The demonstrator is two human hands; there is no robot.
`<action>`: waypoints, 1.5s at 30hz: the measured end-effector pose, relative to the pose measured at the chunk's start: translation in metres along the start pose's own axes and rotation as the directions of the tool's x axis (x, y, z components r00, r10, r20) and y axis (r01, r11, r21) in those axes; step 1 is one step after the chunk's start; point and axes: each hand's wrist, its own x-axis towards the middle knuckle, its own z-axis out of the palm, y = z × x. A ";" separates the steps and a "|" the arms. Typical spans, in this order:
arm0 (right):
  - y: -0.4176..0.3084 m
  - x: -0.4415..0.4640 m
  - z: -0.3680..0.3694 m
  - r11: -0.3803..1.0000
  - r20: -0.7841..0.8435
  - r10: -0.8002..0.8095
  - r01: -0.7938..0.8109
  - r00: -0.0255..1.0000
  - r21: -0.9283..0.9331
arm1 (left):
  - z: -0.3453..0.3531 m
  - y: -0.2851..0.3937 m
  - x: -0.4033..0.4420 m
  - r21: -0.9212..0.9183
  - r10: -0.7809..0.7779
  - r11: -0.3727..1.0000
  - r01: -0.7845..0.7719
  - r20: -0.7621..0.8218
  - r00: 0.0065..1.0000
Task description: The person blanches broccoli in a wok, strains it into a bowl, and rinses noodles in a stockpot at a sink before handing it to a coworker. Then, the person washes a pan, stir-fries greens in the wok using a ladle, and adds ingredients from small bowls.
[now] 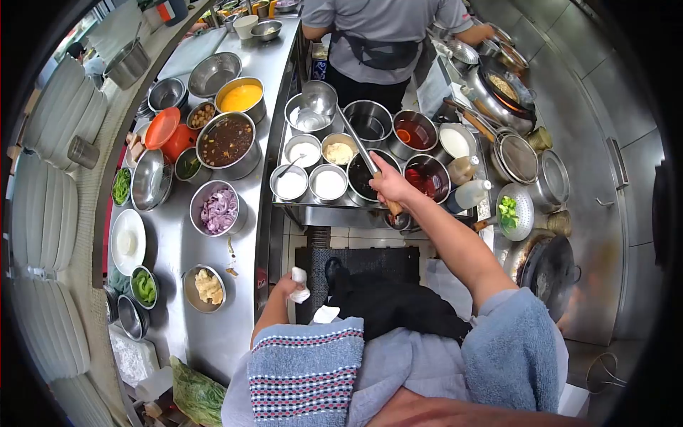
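My right hand [388, 183] is closed around the wooden-ended handle of a long metal ladle [319, 98]. The ladle's bowl is over a steel pot [299, 119] at the far left of the seasoning cart. Beneath the handle stand containers of white powder [329, 183], a pale yellow seasoning [339, 150] and dark liquid [361, 175]. A pot of red liquid [427, 178] is just right of my right hand. Lower down, beside the left counter's edge, my left hand [288, 286] grips a crumpled white cloth [300, 286].
On the left counter [235, 285] are bowls of chopped onion [215, 208], brown sauce [226, 141] and yellow liquid [240, 97]. A person in grey [388, 43] stands beyond the cart. Woks [548, 274] and strainers [518, 156] line the right side. Plates are stacked far left.
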 end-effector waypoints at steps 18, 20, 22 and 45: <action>-0.004 -0.032 0.001 0.049 0.269 -0.346 -0.269 0.899 0.962 | -0.013 -0.013 0.005 0.182 -0.129 0.977 0.107 0.111 0.985; 0.003 -0.057 -0.006 -0.037 0.183 -0.383 -0.213 0.906 0.976 | -0.029 0.003 0.019 0.250 -0.042 0.968 0.002 0.154 0.987; 0.004 -0.106 -0.026 -0.042 0.117 -0.433 -0.149 0.894 0.988 | -0.039 0.032 0.020 0.279 0.127 0.940 -0.194 0.241 0.962; 0.194 -0.505 -0.156 0.881 -0.809 0.462 -0.083 0.364 0.466 | 0.177 0.395 -0.041 0.177 0.071 0.930 -0.321 0.772 0.632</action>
